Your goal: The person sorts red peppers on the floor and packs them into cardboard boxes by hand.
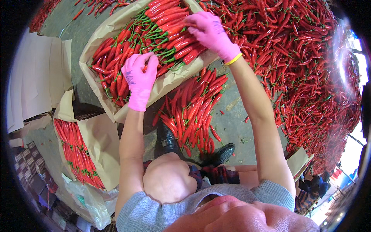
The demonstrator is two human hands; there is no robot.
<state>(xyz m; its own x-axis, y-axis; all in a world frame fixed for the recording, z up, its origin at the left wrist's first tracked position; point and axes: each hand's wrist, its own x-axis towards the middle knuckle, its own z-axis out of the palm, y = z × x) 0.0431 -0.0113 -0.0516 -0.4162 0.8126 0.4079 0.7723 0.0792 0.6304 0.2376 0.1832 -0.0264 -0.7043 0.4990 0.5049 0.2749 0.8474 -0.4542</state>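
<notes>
Far left: second paper-lined box (pixel 101 149) of chillies. Left hand in pink glove (pixel 139 79), fingers curled onto long red chillies (pixel 162 34) in paper-lined cardboard box (pixel 101 36). Right pink-gloved hand (pixel 211 34), pinching chillies farther right. Beyond: heaped loose red chilli pile (pixel 305 69).

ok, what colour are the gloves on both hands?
Pink, on the left hand and the right hand; the right wrist has a yellow band. Head view.

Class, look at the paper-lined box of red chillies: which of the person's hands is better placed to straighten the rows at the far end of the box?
Probably the right hand: it already rests on the chillies at the far end of the box, while the left hand sits at the near edge.
</notes>
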